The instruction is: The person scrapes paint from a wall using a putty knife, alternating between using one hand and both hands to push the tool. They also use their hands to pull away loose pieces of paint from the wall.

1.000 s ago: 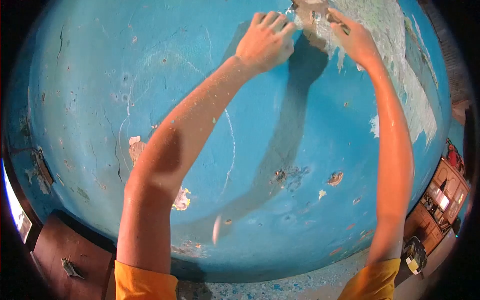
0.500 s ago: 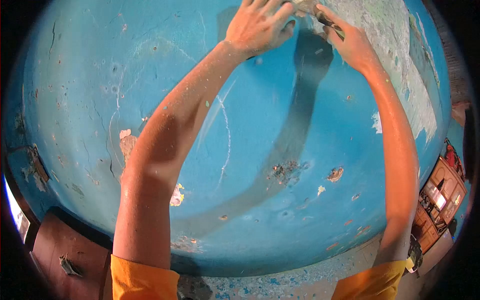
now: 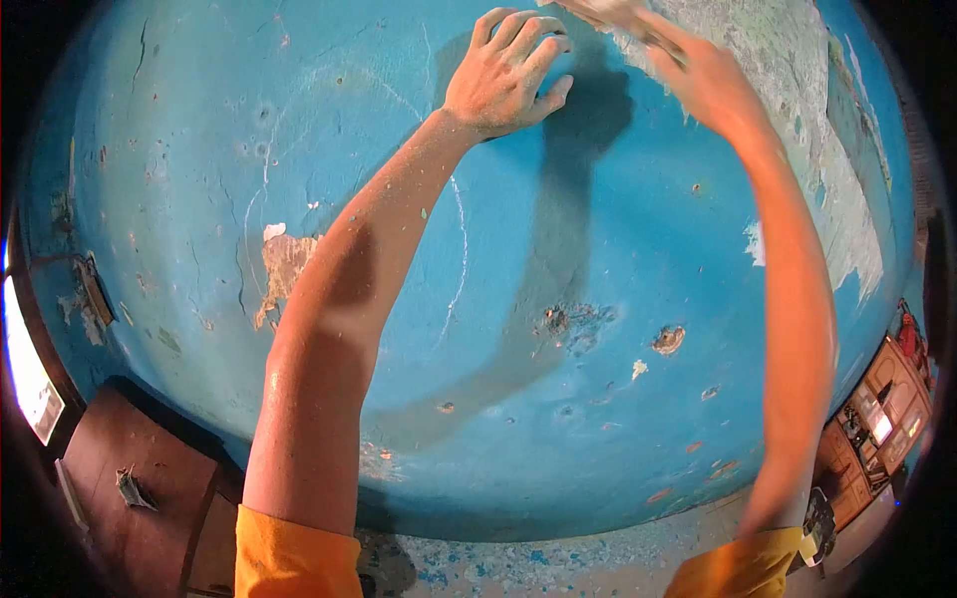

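A blue painted wall (image 3: 618, 249) fills most of the view, peeled to a rough grey patch (image 3: 788, 90) at the upper right. My right hand (image 3: 703, 80) is closed around the dark handle of a scraper (image 3: 666, 42), which is smeared by motion at the top of the frame. Its far end lies over the ragged paint edge, partly out of view. To the left, my left hand (image 3: 513, 75) holds nothing; its fingers are apart and slightly bent, close in front of the blue paint, with its shadow beside it.
Paint flakes (image 3: 498, 568) litter the floor along the wall's foot. A brown wooden table (image 3: 140, 458) with a small crumpled object (image 3: 135, 488) on it stands at lower left, near a bright opening (image 3: 35, 369). A wooden cabinet (image 3: 877, 429) is at the right.
My left hand has drawn down and away from the scraper's end, its fingers now clear of it. My right hand and the scraper have swung to the left, blurred by the motion.
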{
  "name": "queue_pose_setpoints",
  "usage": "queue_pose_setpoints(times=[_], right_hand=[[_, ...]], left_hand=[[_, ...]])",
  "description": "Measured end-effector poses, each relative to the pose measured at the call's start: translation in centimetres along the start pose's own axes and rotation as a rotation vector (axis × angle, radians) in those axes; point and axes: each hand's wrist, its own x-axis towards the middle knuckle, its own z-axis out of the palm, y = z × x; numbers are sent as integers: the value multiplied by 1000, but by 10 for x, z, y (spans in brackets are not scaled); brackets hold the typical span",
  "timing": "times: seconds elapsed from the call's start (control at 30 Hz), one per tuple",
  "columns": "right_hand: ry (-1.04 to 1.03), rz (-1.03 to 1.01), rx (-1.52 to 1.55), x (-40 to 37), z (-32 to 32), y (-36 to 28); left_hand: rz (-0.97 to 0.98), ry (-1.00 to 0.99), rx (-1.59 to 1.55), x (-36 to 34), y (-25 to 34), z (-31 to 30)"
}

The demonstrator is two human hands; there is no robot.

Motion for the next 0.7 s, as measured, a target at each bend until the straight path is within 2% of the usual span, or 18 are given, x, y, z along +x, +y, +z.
queue_pose_setpoints(times=[0.07, 0.13, 0.23, 0.37, 0.47, 0.53, 0.63, 0.7], right_hand=[[37, -7, 16, -22, 4, 35], [81, 10, 36, -30, 0, 28], [-142, 255, -74, -1, -4, -16], [-53, 157, -151, -1, 5, 0], [-39, 42, 15, -21, 0, 7], [-59, 158, -69, -28, -1, -1], [-91, 258, -175, -4, 3, -34], [-80, 223, -167, -5, -3, -27]], left_hand=[[13, -16, -15, 3, -1, 0], [46, -38, -47, 10, 6, 5], [69, -2, -17, 26, 3, 17], [50, 65, -7, 25, 7, 28], [31, 74, 26, 18, 5, 23], [13, 87, 26, 12, 4, 25], [89, 57, 54, 18, 3, 33], [125, 93, 30, 17, -1, 30]])
